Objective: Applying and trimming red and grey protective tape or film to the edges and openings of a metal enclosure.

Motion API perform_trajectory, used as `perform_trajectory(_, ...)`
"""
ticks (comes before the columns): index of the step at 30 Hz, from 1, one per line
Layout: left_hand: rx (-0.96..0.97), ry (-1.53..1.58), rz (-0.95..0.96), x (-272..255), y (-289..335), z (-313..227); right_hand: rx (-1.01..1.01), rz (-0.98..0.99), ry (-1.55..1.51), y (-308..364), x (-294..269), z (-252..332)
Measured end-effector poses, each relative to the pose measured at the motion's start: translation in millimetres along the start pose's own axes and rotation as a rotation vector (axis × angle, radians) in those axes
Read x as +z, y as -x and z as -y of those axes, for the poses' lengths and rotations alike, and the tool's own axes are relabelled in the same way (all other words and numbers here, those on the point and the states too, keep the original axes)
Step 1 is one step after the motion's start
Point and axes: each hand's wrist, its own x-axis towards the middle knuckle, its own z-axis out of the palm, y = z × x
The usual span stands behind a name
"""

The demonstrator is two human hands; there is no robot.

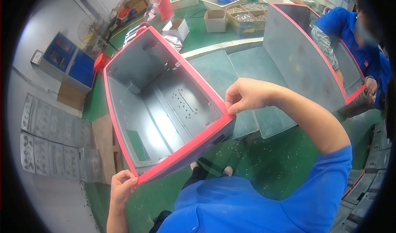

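Two bare hands pinch corners of an open, boxy grey metal housing (159, 113) with bright red edging (187, 146).

The housing lies toward nine o'clock, tilted. At its seven o'clock corner, the left hand (123, 185) has thumb and fingers closed on the rim; at four o'clock, the right hand (247, 96) pinches thumb to forefinger. Edging lines all four sides, so this looks nearly finished; whether corners need more work, I cannot tell.
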Motion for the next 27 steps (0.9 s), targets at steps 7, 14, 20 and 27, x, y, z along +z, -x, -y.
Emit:
perform_trajectory(7, 0.005, -0.002, 0.001, 1.8, 0.5, -0.5, -0.020, 0.012, -0.010, -1.6, -0.9, -0.8)
perform_trajectory(14, 0.007, 0.003, -0.020, 4.7, 0.5, -2.3, -0.034, 0.018, -0.017, -3.2, -1.5, -2.3)
perform_trajectory(20, 0.014, -0.008, -0.022, 2.8, 0.9, -0.1, -0.064, 0.012, -0.014, -4.4, -1.0, -7.0)
perform_trajectory(27, 0.009, 0.003, -0.022, 3.3, 0.2, -0.7, -0.072, -0.012, -0.031, -2.2, -0.1, -7.5)
